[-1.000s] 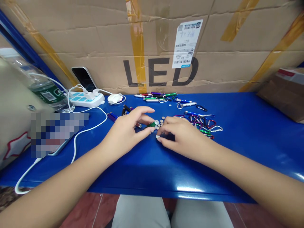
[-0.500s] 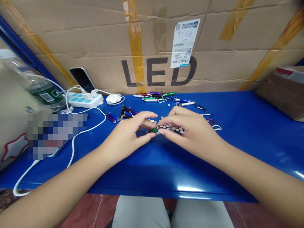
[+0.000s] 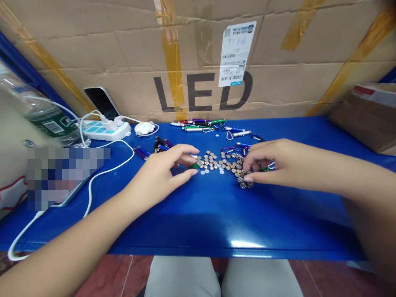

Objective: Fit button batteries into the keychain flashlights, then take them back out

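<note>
My left hand is closed around a short green metal tube, like a small penlight barrel. Its end points right, toward the loose button cells; most of the tube is hidden by the fingers. Over on the right, my right hand has its fingers curled and its thumb close to the index finger, at a pile of small silvery metal caps. Whether a cap is between the fingertips is hard to see. Several coloured clip pieces lie partly hidden behind this hand.
Assembled penlights lie at the back of the blue table. Black, blue and purple tubes lie left of the cells. A power strip, white cables, a phone and a water bottle stand left, a carton right.
My right hand has left the end of the green tube and moved right to the metal caps. My left hand has stayed nearly in place with the tube.
</note>
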`<state>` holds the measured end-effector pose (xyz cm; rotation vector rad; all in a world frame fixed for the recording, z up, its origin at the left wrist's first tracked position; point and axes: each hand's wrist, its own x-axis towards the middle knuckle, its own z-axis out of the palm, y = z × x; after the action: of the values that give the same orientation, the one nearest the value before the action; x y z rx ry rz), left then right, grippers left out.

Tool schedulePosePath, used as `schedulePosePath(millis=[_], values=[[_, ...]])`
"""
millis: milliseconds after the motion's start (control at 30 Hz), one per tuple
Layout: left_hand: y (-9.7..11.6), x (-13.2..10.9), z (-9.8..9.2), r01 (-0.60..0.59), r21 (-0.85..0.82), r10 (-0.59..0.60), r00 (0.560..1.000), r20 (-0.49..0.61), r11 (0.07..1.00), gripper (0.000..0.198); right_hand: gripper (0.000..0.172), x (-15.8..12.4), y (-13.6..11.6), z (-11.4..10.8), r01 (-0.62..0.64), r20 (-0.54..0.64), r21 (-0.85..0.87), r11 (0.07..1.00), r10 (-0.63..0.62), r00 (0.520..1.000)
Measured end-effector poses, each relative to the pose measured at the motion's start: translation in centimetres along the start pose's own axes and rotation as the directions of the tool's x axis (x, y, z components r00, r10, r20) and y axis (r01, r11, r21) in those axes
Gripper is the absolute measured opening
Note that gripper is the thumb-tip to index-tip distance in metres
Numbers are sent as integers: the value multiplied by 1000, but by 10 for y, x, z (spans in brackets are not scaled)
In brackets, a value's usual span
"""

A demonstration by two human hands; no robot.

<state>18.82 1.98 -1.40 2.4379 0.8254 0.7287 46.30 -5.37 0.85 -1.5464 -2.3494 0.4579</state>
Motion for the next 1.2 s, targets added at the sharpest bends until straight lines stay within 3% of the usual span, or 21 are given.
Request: schedulePosePath(millis=[267,367,500,700,1033,1200], values=[[2,0,2,-13,-7,14,999,45,1000,29,13,10,0,20,-26,51,-107,994,32,998],[4,0,3,-28,20,28,999,39,999,26,14,11,-8,20,18,-92,-73,997,-25,995],[6,-1,6,-142,42,142,990,14,989,16,11,16,-28,24,121,-316,36,992,-104,943],[8,-4,8,-233,11,233,972,-19,973,19,7,22,-42,37,197,-445,53,979,-153,882],[5,-3,13,-199,-66,194,978,-75,978,22,5,23,-35,44,183,-404,-3,983,-168,899],[7,-3,13,-92,-142,87,995,-40,986,20,6,22,-33,47,209,-406,-40,977,-207,890]])
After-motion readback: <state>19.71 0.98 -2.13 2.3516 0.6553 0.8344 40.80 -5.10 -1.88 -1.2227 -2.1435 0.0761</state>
